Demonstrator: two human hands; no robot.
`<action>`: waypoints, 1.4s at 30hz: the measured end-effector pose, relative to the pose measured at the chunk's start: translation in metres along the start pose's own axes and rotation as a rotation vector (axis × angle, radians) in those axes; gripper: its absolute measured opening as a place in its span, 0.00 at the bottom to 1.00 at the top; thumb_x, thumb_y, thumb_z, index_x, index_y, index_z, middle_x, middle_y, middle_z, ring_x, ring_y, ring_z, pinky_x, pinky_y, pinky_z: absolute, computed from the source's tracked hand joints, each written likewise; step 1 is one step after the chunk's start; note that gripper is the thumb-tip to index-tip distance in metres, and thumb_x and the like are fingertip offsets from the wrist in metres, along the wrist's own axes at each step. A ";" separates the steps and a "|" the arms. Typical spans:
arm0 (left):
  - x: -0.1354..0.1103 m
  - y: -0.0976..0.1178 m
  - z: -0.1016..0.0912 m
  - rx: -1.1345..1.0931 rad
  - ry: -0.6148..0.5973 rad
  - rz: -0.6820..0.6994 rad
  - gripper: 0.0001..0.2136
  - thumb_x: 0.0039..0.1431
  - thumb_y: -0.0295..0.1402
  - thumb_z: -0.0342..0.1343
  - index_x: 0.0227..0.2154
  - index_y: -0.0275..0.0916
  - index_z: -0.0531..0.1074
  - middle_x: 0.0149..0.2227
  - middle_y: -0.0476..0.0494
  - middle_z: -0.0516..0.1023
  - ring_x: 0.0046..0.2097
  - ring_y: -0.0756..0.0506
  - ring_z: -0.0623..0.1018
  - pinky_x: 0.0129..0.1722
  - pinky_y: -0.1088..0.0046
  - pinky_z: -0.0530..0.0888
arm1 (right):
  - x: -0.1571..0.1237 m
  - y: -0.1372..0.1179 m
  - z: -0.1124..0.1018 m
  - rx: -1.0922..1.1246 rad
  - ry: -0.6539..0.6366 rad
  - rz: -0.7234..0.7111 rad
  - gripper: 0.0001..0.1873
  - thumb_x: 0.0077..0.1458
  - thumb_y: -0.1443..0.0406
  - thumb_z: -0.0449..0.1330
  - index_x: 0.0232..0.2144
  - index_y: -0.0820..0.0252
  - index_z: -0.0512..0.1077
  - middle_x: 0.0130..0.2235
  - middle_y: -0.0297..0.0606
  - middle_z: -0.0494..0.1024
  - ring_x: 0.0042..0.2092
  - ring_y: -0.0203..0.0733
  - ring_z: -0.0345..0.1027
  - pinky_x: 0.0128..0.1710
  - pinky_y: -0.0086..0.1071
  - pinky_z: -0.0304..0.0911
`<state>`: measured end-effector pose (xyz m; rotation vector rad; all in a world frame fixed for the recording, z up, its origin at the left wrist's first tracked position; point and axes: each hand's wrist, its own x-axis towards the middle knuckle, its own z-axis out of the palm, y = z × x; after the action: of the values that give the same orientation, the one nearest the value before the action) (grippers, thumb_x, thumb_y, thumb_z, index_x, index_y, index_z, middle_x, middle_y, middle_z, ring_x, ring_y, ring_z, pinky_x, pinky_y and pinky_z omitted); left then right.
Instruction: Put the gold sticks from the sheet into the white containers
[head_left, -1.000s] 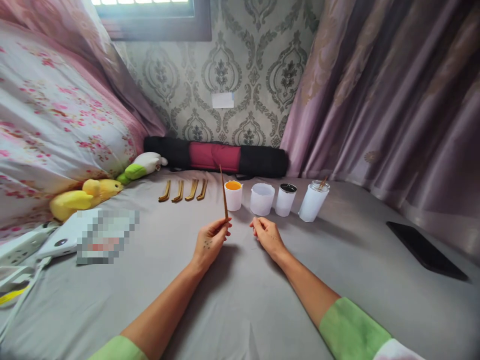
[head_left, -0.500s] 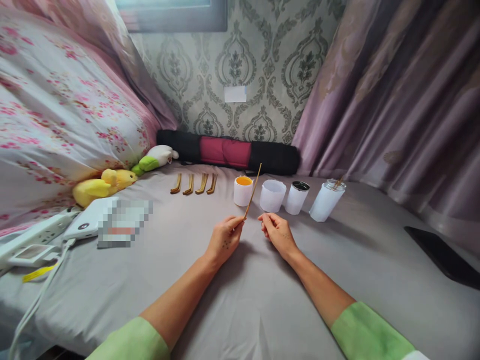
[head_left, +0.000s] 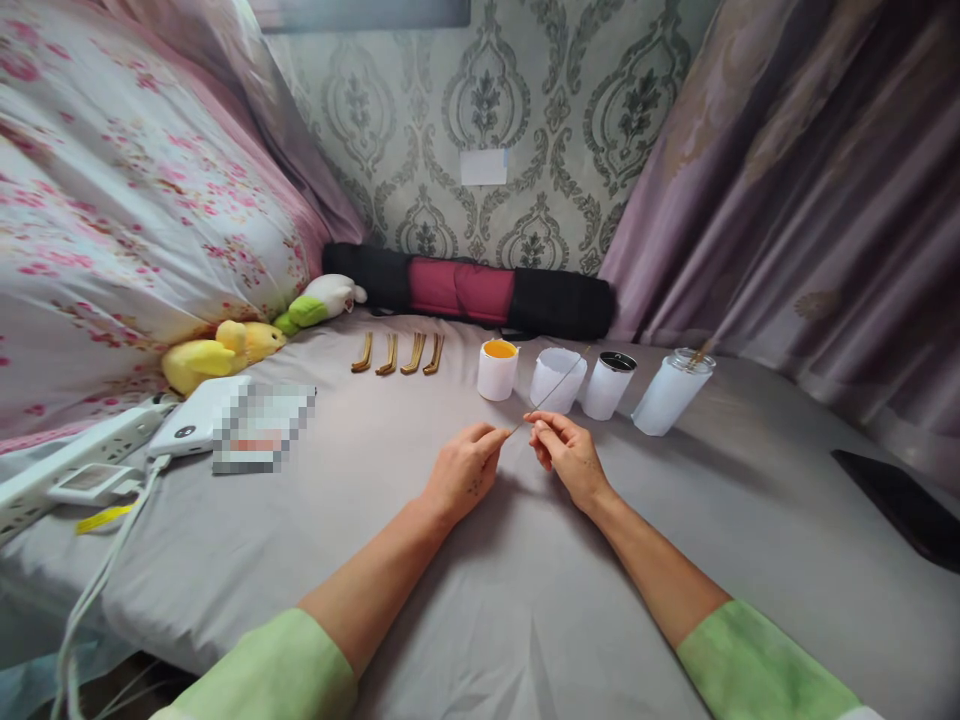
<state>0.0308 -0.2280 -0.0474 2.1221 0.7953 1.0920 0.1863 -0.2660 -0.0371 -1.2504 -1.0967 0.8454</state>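
My left hand [head_left: 463,470] pinches the lower end of a thin brown stick [head_left: 551,395], which leans up and to the right across a translucent cup [head_left: 556,379]. My right hand [head_left: 568,452] has its fingertips pinched together at the stick just above the left hand. Both hands hover over a grey sheet [head_left: 480,600]. Behind them stand a white cup of orange liquid [head_left: 498,368], a dark-rimmed cup [head_left: 609,384] and a clear jar [head_left: 670,390] with a stick in it.
Several curved golden pieces [head_left: 398,354] lie in a row at the back. Yellow [head_left: 217,352] and green-white [head_left: 319,301] plush toys rest at the left by a floral quilt. A power strip [head_left: 67,465], a white device [head_left: 191,427], a rolled black-and-red mat [head_left: 472,290] and a dark phone [head_left: 900,500] are around.
The stick has swung from upright down to the right, and my right hand has closed on it. The view has tilted downward.
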 end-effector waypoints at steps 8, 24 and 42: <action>0.000 -0.001 -0.002 0.192 -0.064 0.093 0.14 0.56 0.28 0.45 0.41 0.45 0.71 0.36 0.43 0.71 0.38 0.47 0.70 0.40 0.75 0.65 | -0.003 -0.004 0.001 0.089 -0.036 0.049 0.14 0.46 0.63 0.53 0.37 0.63 0.68 0.24 0.31 0.66 0.21 0.28 0.54 0.18 0.24 0.50; 0.000 0.002 -0.003 0.597 -0.166 0.171 0.15 0.58 0.26 0.39 0.42 0.39 0.68 0.36 0.43 0.69 0.39 0.48 0.69 0.39 0.74 0.66 | -0.002 -0.003 0.001 0.225 -0.042 0.115 0.14 0.45 0.59 0.57 0.34 0.62 0.68 0.24 0.31 0.66 0.20 0.28 0.55 0.17 0.24 0.50; -0.001 -0.001 0.001 0.417 -0.159 0.116 0.13 0.58 0.28 0.41 0.37 0.39 0.71 0.33 0.44 0.70 0.35 0.50 0.70 0.36 0.76 0.66 | -0.002 0.000 0.002 0.152 0.006 0.157 0.16 0.46 0.55 0.57 0.31 0.63 0.68 0.22 0.30 0.66 0.18 0.27 0.54 0.15 0.23 0.48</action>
<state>0.0307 -0.2287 -0.0485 2.5936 0.8926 0.8532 0.1836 -0.2674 -0.0375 -1.2212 -0.9203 1.0237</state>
